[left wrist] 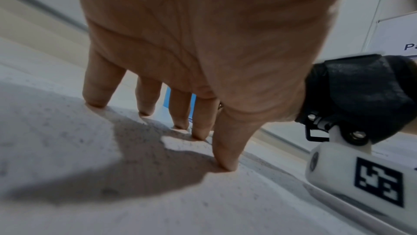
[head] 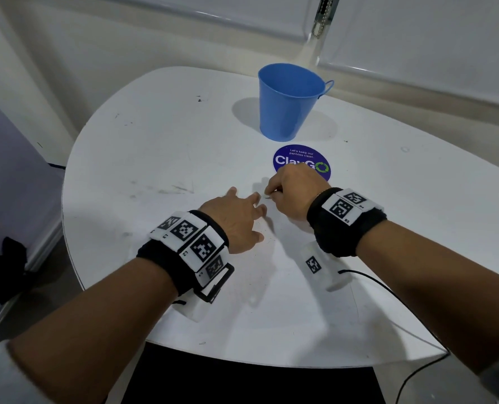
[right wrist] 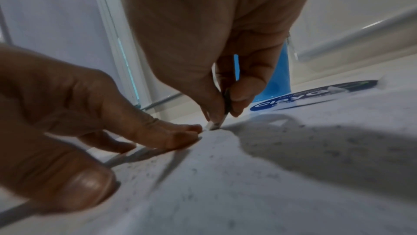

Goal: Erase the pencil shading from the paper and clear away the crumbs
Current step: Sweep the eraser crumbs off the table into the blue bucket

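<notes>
The white table (head: pixel 160 158), rounded at its edges and scuffed with grey smears, carries everything in front of me. On it lies the sheet of paper (head: pixel 271 287), white on white, so from my head I can barely make out its borders; the wrist views show its surface matte and peppered with dark crumbs (right wrist: pixel 282 149). Beyond it stands a smooth blue bucket (head: pixel 289 103), tapering downward, with a thin wire handle, and just in front of that a round purple sticker (head: pixel 300 161) lies flat on the tabletop.

My left hand (head: pixel 236 220) rests on the paper with its fingers (left wrist: pixel 225 149) straight and spread apart, tips pressing down, holding nothing. My right hand (head: pixel 294 193) sits just beside it, partly covering the sticker's near edge, its thumb and fingers curled and pinched together on a small eraser (right wrist: pixel 214 124), whitish with a dark upper part.

The eraser's tip touches the paper right at my left fingertips. From my head it is only a pale speck under my knuckles; the right wrist view alone shows the pinch and the contact. The left wrist view shows my palm and fingertips on the sheet, not the eraser.
</notes>
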Demonstrator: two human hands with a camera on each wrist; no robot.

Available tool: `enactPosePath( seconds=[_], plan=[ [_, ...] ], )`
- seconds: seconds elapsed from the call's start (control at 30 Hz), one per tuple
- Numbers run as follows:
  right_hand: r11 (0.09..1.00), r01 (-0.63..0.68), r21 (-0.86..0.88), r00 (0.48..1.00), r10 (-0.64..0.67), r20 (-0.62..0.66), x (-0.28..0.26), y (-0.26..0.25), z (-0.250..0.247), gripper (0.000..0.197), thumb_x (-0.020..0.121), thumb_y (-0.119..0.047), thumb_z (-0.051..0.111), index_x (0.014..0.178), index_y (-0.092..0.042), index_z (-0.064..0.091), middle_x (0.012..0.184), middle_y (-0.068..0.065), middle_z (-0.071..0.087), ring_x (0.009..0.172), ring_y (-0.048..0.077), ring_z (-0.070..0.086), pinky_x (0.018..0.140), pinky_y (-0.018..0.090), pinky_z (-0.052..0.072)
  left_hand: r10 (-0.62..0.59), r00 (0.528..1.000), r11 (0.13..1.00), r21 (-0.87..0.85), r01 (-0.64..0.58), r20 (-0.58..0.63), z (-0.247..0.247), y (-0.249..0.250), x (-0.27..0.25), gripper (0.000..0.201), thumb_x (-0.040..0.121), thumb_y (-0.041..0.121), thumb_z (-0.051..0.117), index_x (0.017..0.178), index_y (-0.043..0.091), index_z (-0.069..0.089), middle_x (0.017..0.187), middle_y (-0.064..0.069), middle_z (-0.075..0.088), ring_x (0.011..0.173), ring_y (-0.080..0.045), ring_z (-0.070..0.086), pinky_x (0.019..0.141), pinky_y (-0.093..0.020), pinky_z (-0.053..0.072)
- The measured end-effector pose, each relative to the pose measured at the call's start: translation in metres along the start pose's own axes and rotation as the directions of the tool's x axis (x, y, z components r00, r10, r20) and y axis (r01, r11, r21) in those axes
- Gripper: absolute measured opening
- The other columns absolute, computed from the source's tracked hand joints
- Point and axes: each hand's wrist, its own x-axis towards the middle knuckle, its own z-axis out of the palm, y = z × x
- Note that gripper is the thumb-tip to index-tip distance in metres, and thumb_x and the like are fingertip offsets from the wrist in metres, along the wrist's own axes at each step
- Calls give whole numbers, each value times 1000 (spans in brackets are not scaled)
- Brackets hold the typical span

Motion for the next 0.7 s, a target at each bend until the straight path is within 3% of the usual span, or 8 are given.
enactPosePath(
  seconds=[0.13,0.3,0.43,0.5,0.57,0.6,0.67,0.7],
  plan=[
    [1000,10,-21,1000,-10,7,-4,1,3,25,92,-14,64,114,-20,73,112,0,71,104,20,63,93,32,52,-1,1000,1000,0,1,-1,1,-1,1,63,106,49,35,161,29,13,168,12,2,154,-29,3,115,-49,37],
    [988,-147,39,983,150,-107,0,13,-8,20,92,-15,60,106,-19,74,113,2,68,106,25,61,87,31,50,-7,1000,1000,-8,7,-4,1,0,1,64,106,51,32,162,30,8,169,12,-4,156,-28,-2,120,-48,30],
    [967,-252,26,965,254,-71,-21,38,-10,13,89,-20,60,95,-22,72,109,3,67,91,24,59,74,26,40,-22,1000,1000,-10,22,-15,1,0,0,65,106,53,32,162,32,8,169,13,-6,156,-26,-2,121,-47,28],
    [963,-262,-68,963,256,-79,-34,37,-9,19,93,-28,57,105,-24,70,115,3,66,97,25,58,77,29,43,-24,1000,1000,-12,24,-16,1,1,-2,64,106,52,31,162,32,8,169,13,-5,156,-25,-2,120,-46,28],
    [986,-149,-70,988,145,-63,-43,22,-5,31,98,-37,49,123,-23,63,128,2,60,119,25,53,94,35,44,-40,999,998,-43,39,-36,1,2,-5,59,108,42,33,161,32,11,170,9,2,155,-28,10,116,-45,33],
    [998,-59,-30,998,59,-14,-46,10,-3,36,101,-40,44,128,-21,59,132,2,57,125,24,50,100,37,42,-68,996,994,-84,63,-59,0,2,-6,57,107,34,35,160,32,15,169,2,10,150,-31,26,110,-44,39],
    [998,60,11,990,-61,130,-48,-11,5,42,102,-45,35,132,-19,50,135,2,53,128,25,48,106,40,36,-139,984,973,-200,114,-114,-1,3,-8,53,102,22,38,153,29,25,156,-11,33,120,-33,57,88,-40,47],
    [997,76,-10,978,-73,197,-48,-18,10,47,102,-47,31,137,-20,43,143,2,47,135,25,42,112,43,30,-155,979,961,-248,119,-134,-1,3,-11,49,101,21,40,149,25,29,147,-12,42,101,-31,61,78,-38,44]
  ],
)
